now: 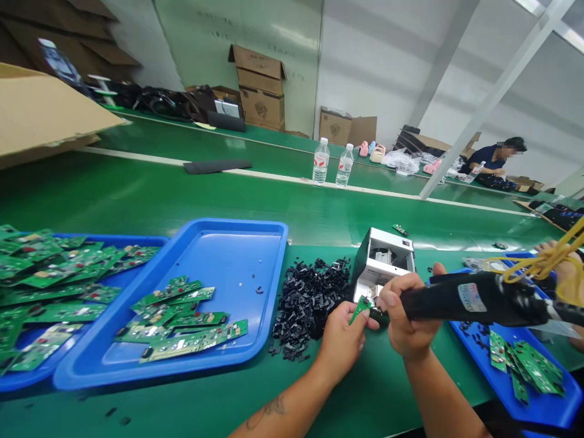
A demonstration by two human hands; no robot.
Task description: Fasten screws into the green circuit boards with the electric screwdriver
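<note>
My left hand (343, 342) pinches a small green circuit board (359, 309) in front of a white and black box-shaped machine (391, 258), which looks like a screw feeder. Wrapped around a black electric screwdriver (474, 299) is my right hand (413, 310). The screwdriver lies nearly level, its front end toward the board; its tip is hidden behind my fingers. Both hands are close together, almost touching. Just left of them a heap of small black plastic parts (314, 298) spreads over the green work surface (219, 407).
Left, a blue tray (274, 228) holds several circuit boards; a fuller blue tray (13, 383) sits beside it. Another blue tray (542, 413) with boards lies right. Two water bottles (320, 163) stand behind. A yellow coiled cord (552, 261) hangs right. Across the bench sits a person (490, 159).
</note>
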